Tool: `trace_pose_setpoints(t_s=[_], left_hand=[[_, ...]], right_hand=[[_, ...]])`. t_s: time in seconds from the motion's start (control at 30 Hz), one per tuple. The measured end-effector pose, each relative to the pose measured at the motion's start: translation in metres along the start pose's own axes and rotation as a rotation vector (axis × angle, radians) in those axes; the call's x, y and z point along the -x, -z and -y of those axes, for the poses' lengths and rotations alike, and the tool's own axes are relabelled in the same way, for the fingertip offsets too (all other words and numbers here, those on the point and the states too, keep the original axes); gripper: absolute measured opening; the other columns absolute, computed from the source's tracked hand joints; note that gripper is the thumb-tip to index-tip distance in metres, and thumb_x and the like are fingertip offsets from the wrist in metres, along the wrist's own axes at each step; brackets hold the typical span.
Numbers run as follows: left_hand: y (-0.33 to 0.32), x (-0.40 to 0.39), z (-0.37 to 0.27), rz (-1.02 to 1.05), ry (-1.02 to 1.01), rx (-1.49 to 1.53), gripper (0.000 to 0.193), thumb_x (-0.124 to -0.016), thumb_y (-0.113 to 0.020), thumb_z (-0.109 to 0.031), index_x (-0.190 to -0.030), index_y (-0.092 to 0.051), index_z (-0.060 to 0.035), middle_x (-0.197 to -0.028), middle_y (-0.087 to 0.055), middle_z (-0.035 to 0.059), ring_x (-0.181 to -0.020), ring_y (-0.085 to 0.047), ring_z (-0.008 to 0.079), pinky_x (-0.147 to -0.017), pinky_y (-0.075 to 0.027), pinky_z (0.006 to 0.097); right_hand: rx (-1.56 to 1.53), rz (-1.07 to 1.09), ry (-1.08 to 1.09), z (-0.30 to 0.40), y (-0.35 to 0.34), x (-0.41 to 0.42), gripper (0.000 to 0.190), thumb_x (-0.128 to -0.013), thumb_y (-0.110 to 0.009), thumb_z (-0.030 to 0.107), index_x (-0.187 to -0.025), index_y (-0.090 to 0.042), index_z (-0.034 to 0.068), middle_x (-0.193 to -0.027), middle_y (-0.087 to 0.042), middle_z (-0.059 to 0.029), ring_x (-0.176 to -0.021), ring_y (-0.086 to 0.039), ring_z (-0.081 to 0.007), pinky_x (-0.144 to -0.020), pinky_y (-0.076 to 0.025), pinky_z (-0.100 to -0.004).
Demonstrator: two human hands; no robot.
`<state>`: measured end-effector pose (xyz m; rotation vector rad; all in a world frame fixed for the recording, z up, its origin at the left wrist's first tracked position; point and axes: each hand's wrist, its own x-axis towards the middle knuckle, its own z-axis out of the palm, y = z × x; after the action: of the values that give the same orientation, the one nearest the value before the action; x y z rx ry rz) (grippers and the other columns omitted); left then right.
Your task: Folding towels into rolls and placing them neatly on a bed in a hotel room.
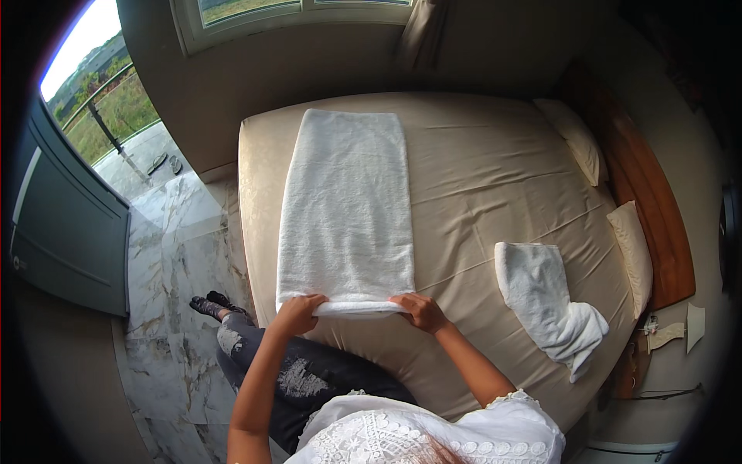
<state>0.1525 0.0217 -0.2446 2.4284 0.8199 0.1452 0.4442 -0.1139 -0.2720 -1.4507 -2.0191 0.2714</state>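
A long white towel (348,197) lies flat across the bed, its far end close to the bed's far side. Its near edge is turned over into a narrow band between my hands. My left hand (300,313) grips the left corner of that band, and my right hand (422,312) grips the right corner. The fingertips of both hands rest on top of the cloth; the thumbs are hidden. To the right, apart from my hands, a second white towel (539,296) lies loosely bunched on the sheet.
The bed (464,203) wears a wrinkled beige sheet. Two pillows (571,136) lean by the wooden headboard (649,191) on the right. My legs (313,365) rest along the bed's near edge. At left are a marble-look floor (174,267), a grey door (69,220) and sandals (165,163) outside.
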Motion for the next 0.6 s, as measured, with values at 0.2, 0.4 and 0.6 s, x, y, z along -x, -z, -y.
trace_pose_setpoints(t_s=[0.2,0.4,0.6], left_hand=[[0.040,-0.027,0.055,0.164,0.215,0.047,0.034,-0.071,-0.058,-0.022,-0.102,-0.060,-0.0083,-0.083,-0.063,0.0189,-0.080,-0.060,0.0361,-0.070,-0.047,0.0438],[0.033,-0.039,0.038,-0.244,0.593,-0.040,0.047,-0.072,-0.067,-0.032,-0.112,-0.056,-0.0108,-0.099,-0.062,0.0138,-0.096,-0.058,0.0261,-0.082,-0.043,0.0392],[-0.030,-0.034,-0.033,-0.238,-0.082,-0.200,0.070,-0.073,-0.064,-0.039,-0.134,-0.035,-0.0188,-0.138,-0.036,-0.0005,-0.130,-0.028,0.0175,-0.108,-0.013,0.0476]], right_hand=[[-0.089,0.104,-0.605,-0.026,0.009,-0.044,0.039,-0.070,-0.071,0.043,-0.077,-0.061,0.005,-0.062,-0.060,-0.0081,-0.056,-0.059,-0.0250,-0.052,-0.044,-0.0357],[-0.147,0.149,-0.886,-0.043,0.000,-0.051,0.052,-0.066,-0.067,0.057,-0.066,-0.061,0.006,-0.054,-0.056,-0.0073,-0.051,-0.055,-0.0228,-0.050,-0.041,-0.0350],[0.114,0.104,-0.929,-0.016,0.005,-0.066,0.049,-0.068,-0.065,0.056,-0.072,-0.062,0.008,-0.061,-0.058,-0.0072,-0.059,-0.058,-0.0251,-0.056,-0.043,-0.0385]])
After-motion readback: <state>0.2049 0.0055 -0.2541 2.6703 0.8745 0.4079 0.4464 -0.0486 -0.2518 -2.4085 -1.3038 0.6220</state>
